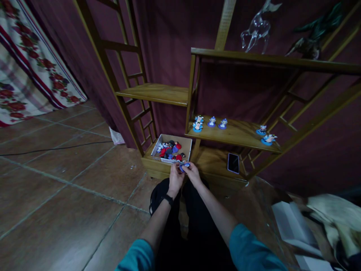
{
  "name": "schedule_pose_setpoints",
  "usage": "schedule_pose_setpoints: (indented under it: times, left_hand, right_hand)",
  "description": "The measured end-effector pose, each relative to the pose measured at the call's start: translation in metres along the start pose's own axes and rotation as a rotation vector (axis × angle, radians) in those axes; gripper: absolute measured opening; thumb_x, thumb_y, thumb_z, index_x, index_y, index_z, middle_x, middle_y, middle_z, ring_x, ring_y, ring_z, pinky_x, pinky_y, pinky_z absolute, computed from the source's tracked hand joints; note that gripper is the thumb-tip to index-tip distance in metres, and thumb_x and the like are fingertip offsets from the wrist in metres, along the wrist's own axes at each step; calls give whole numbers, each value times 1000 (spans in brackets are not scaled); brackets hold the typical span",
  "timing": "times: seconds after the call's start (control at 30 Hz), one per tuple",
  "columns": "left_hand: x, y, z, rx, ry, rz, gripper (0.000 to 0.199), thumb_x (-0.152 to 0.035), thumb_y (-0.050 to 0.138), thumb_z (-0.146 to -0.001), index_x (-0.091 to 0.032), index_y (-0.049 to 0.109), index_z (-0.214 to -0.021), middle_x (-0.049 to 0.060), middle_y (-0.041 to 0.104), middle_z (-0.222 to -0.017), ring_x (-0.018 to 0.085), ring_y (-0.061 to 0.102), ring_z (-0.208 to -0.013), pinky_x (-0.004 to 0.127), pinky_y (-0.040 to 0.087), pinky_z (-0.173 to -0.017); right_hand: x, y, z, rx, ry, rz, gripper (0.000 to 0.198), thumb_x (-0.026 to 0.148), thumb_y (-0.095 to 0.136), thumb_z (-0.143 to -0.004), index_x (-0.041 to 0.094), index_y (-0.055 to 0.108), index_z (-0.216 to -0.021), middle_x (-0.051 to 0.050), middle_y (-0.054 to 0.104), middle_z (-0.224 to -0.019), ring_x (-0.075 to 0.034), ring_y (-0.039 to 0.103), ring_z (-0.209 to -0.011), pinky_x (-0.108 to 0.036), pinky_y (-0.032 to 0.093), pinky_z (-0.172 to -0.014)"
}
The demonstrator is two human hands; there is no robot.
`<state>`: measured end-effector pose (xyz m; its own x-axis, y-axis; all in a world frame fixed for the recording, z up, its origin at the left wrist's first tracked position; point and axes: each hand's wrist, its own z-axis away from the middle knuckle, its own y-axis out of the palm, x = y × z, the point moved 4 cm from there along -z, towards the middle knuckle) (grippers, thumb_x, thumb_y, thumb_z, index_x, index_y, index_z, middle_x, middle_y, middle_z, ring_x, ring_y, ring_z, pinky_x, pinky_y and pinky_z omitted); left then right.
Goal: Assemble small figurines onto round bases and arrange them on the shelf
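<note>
Between my fingers is a small purple-and-blue figurine (pixel 184 166), held in front of an open cardboard box (pixel 186 145). My left hand (pixel 176 177) closes on its left side, and my right hand (pixel 193 174) pinches it from the right. Inside the box lies a jumble of red, white, purple and dark figurines (pixel 170 148). On the shelf above stand two blue-based figurines (pixel 197 126) at the left and two purple ones (pixel 211 121) beside them. Two more blue-based figurines (pixel 268 139) are at the shelf's right end.
A phone (pixel 233 163) lies on the bottom board, right of the box. The wooden shelf unit (pixel 155 93) has upright posts around these spaces. A glass deer (pixel 257 30) and a dark green statue (pixel 313 35) stand on the upper shelf. White boxes (pixel 295 226) sit on the floor at right.
</note>
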<state>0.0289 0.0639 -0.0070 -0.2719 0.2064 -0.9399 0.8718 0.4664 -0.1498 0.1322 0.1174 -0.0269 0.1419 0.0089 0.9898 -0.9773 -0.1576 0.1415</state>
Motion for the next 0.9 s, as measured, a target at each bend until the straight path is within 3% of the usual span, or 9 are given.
schedule_pose_setpoints:
  times: [0.13, 0.33, 0.67, 0.9]
  left_hand:
    - [11, 2, -3, 63, -71, 13, 47, -18, 68, -63, -18, 54, -107, 4, 62, -88, 16, 60, -74, 31, 48, -73]
    - [19, 1, -5, 24, -115, 86, 46, -17, 72, -59, -17, 59, -104, 5, 66, -87, 15, 61, -73, 31, 49, -75]
    - [11, 0, -2, -14, -166, 102, 40, -9, 69, -58, -15, 62, -97, 6, 68, -86, 15, 63, -73, 29, 48, -74]
    - [3, 4, -7, 44, -267, 405, 42, -8, 72, -53, -15, 60, -93, 7, 68, -87, 16, 63, -77, 31, 48, -78]
  right_hand:
    - [3, -3, 0, 19, -4, -35, 41, 36, 67, -65, 19, 61, -102, -4, 66, -100, -19, 61, -92, -34, 47, -85]
    - [5, -2, 1, 49, 25, -101, 44, 34, 68, -63, 18, 62, -103, -4, 67, -100, -19, 61, -91, -33, 48, -85]
    - [4, 1, 4, -4, -15, -116, 44, 36, 71, -58, 18, 63, -98, -5, 67, -102, -21, 61, -93, -36, 46, -89]
    - [9, -5, 6, 16, -34, -90, 45, 35, 69, -62, 21, 62, -104, -3, 65, -105, -18, 59, -94, -33, 47, -87]
